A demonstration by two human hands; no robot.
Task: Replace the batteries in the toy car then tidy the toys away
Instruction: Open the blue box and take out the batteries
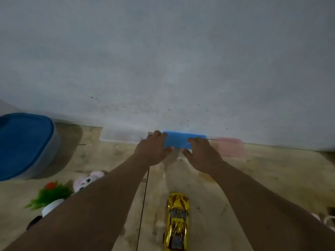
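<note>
A shiny gold toy car (177, 221) stands on the wooden table (262, 178) close to me, nose pointing away. Both my arms reach past it to a flat blue box (179, 141) lying against the wall. My left hand (153, 151) grips its left end, fingers on top and thumb at the front edge. My right hand (200, 153) grips its right end the same way. The picture is blurred, so the box's details are unclear.
A large tub with a blue lid (23, 144) stands at the far left. A pink plush toy (88, 180), a small green plant in a white pot (50, 196) and a dark object (33, 221) lie left of my arm. A pale pink box (230, 146) sits against the wall.
</note>
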